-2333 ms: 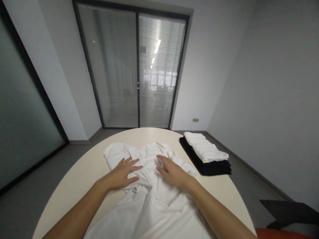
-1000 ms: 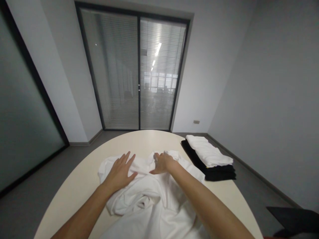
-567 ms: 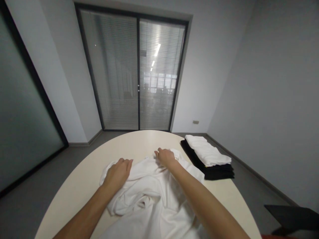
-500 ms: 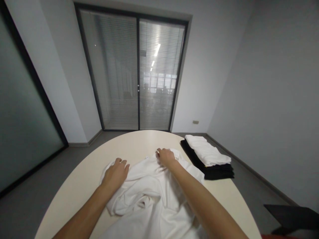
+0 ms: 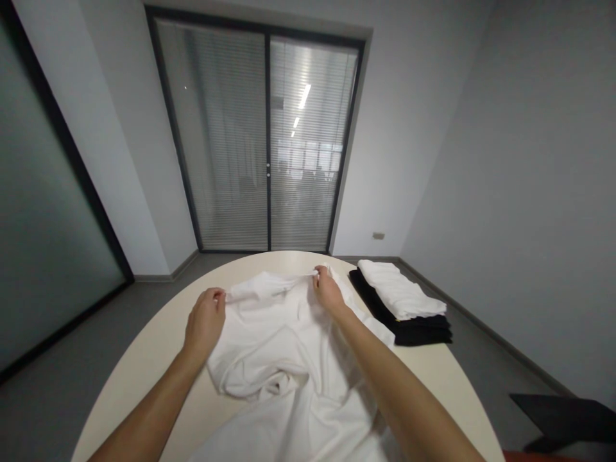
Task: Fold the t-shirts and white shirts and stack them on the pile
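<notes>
A rumpled white garment (image 5: 283, 346), which looks like a T-shirt, is spread over the near half of the round table. At its far left, my left hand (image 5: 208, 314) pinches the edge of the cloth between thumb and fingers. My right hand (image 5: 328, 287) grips the far edge farther right. Between the two hands the top edge is drawn fairly straight and slightly raised. Closer to me the fabric lies bunched, with a swirl of folds in the middle. My right forearm crosses above its right side.
On the right of the cream table (image 5: 158, 359), folded white cloth (image 5: 402, 292) lies on a stack of folded black cloth (image 5: 418, 332). A black chair-like part (image 5: 563, 417) stands low at the right. Beyond the table is a glass door (image 5: 231, 147) with blinds.
My left hand has shifted left and closed on the cloth's edge. My right hand has moved a little farther away. The garment's far edge is lifted and pulled straighter.
</notes>
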The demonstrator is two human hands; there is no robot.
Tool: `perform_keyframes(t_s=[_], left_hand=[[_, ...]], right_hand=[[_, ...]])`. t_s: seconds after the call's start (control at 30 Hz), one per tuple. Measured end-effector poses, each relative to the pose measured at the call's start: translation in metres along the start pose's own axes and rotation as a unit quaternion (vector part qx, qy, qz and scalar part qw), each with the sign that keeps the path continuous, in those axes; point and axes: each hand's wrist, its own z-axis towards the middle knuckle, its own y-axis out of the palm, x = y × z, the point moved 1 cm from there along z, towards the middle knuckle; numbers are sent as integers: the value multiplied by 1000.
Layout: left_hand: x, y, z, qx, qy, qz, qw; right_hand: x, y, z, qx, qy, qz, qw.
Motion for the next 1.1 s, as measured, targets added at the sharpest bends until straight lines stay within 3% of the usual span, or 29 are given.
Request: perform_keyframes(t_s=[0.1, 0.27, 0.43, 0.6, 0.7, 0.8, 0.93, 1.1], left_hand=[[-3, 13, -4, -2, 19, 20, 1000], [4, 35, -20, -142, 145, 91, 975], [9, 38, -28, -220, 124, 132, 958], [3, 39, -16, -213, 120, 127, 961], [5, 31, -7, -153, 130, 139, 970], [18, 15, -9, -111, 117, 161, 974], [39, -1, -27, -172, 78, 187, 964], [48, 1, -46, -253, 53, 163, 952]], right_hand=[[4, 7, -6, -30, -57, 6, 998], [0, 21, -23, -128, -94, -86, 984], [1, 28, -30, -176, -112, -97, 973], [10, 20, -32, -186, -131, -101, 969], [4, 9, -46, -161, -107, -115, 974], [-10, 2, -72, -137, -40, -130, 981], [-19, 7, -102, -205, 52, -148, 966], [-11, 25, -94, -225, 90, -141, 960]])
